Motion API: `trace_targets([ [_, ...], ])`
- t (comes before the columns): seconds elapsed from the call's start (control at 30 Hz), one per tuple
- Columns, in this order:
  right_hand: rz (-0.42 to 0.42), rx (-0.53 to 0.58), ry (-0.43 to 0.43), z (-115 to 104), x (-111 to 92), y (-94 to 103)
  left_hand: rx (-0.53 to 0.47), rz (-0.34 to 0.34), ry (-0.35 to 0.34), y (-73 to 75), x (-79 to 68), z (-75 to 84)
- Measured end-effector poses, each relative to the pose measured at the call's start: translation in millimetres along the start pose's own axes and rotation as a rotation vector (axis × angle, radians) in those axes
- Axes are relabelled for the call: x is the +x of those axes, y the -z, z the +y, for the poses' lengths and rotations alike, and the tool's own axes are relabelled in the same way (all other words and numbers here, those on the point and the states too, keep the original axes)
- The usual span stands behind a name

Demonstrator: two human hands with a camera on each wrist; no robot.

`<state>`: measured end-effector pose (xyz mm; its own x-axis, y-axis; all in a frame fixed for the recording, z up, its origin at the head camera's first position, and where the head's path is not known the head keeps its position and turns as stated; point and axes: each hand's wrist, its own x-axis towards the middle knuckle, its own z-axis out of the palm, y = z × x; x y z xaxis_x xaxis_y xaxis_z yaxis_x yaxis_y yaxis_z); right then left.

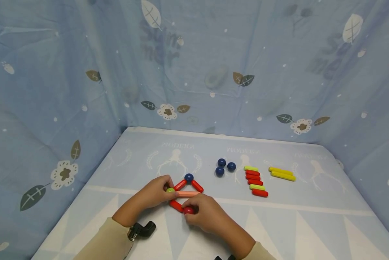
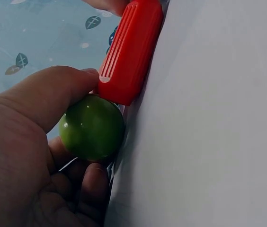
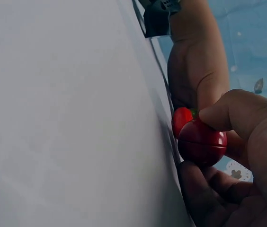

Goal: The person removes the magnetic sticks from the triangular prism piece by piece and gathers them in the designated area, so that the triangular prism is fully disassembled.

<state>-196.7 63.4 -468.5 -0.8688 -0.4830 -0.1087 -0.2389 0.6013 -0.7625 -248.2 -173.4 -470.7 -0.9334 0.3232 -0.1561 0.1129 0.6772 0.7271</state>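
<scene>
My left hand (image 1: 157, 192) grips a green ball (image 2: 92, 126) between thumb and fingers, at the left corner of a flat figure on the table. My right hand (image 1: 209, 216) pinches a red ball (image 3: 202, 142) at the figure's near end. Between these two balls lies a short red rod (image 1: 176, 206), its end by the green ball in the left wrist view. A salmon-coloured rod (image 1: 187, 194) runs from the green ball rightward; its right end is partly behind my right hand. Beyond it, two red rods (image 1: 180, 185) slope up to a blue ball (image 1: 189, 177).
Three loose blue balls (image 1: 219, 171) lie right of the figure. Further right is a column of short red and yellow-green rods (image 1: 255, 182), then two longer yellow rods (image 1: 283, 176). A patterned blue curtain (image 1: 194, 72) closes the table's (image 1: 142, 151) back and sides.
</scene>
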Motion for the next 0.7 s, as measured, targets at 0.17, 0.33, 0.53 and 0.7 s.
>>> trace_targets([
  [0.17, -0.009, -0.001, -0.044, 2.4, -0.2, 1.5, 0.01, 0.003, 0.013, -0.8, -0.4, 0.4],
  [0.33, -0.009, 0.031, -0.062, 7.3, -0.9, 1.8, 0.026, 0.004, 0.025, -2.8, -0.5, 0.3],
  [0.53, -0.013, 0.042, -0.052, 8.4, 0.1, 2.5, 0.031, 0.015, 0.023, -3.8, -0.2, -0.2],
  [0.7, 0.008, -0.019, -0.028, 7.9, 0.2, 0.6, 0.026, 0.018, 0.02, -3.8, -0.1, -0.8],
])
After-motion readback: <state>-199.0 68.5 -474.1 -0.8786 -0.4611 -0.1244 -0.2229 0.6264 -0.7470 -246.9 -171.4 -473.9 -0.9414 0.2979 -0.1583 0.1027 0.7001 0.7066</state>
